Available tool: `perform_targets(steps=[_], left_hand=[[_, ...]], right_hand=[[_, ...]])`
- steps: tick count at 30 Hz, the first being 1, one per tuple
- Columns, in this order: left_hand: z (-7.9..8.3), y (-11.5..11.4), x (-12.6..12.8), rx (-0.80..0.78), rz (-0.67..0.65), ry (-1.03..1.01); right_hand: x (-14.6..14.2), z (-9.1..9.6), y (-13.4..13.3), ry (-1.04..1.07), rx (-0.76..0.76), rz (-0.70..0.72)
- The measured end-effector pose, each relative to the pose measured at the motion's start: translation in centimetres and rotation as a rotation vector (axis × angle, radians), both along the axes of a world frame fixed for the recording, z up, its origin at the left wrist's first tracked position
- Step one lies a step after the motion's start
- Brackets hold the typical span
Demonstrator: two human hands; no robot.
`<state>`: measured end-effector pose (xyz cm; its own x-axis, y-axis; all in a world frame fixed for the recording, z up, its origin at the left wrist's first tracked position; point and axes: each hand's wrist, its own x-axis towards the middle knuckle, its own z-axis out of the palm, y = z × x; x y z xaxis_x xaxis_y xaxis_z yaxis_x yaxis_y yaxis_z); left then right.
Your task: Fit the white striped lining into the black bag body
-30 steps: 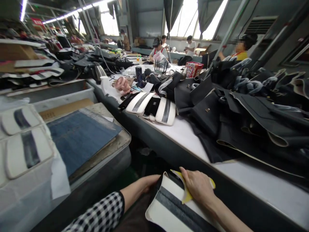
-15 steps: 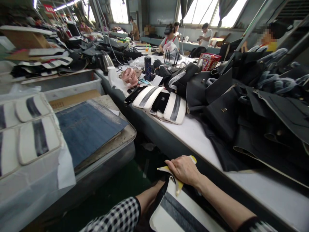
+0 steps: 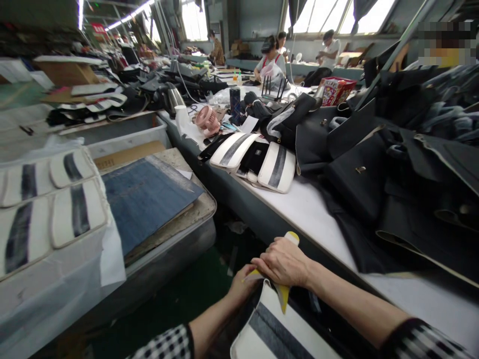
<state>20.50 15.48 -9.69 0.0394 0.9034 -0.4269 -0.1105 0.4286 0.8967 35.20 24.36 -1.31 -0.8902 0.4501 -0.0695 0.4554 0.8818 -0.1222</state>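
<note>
My right hand (image 3: 286, 262) is closed around what looks like a partly peeled banana (image 3: 292, 238), its pale end poking out above the fist. Yellow peel strips (image 3: 283, 298) with whitish insides hang below the fingers. Close beside it, my left hand (image 3: 242, 285) has its fingers bent at another peel strip on the left; its fingertips are partly hidden. Beneath both hands, near my lap, lies a white bag piece (image 3: 258, 344) with a broad dark stripe. Black material surrounds that piece.
The worktable (image 3: 310, 214) at right holds black bag pieces (image 3: 355, 184) and striped white pieces (image 3: 277, 167). A pink fan (image 3: 207, 119) stands behind. At left are a bin (image 3: 179, 249) with a blue board (image 3: 149, 194) and more striped pieces (image 3: 77, 212). People work farther back.
My left hand has risen from behind the striped piece to the peel beside my right hand. My right hand has tilted the banana slightly. The whole view has shifted a little.
</note>
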Motion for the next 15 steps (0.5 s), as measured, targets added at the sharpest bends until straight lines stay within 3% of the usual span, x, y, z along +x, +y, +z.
perform_targets(steps=[4,8,11,15], left_hand=[[4.3,-1.8,-2.0,0.127,0.031,-0.035],[8.2,-3.3,-2.1,0.196,-0.208,0.090],[9.2,-3.5,-1.7,0.207,-0.235,0.244],[9.4,-3.4,-1.6,0.242,-0.292,0.387]], right_hand=[[0.0,0.1,0.1,0.011,-0.001,0.026],[0.1,0.3,0.1,0.009,0.001,0.047],[0.1,0.4,0.0,0.000,0.001,0.058],[0.2,0.7,-0.3,-0.011,0.008,0.057]])
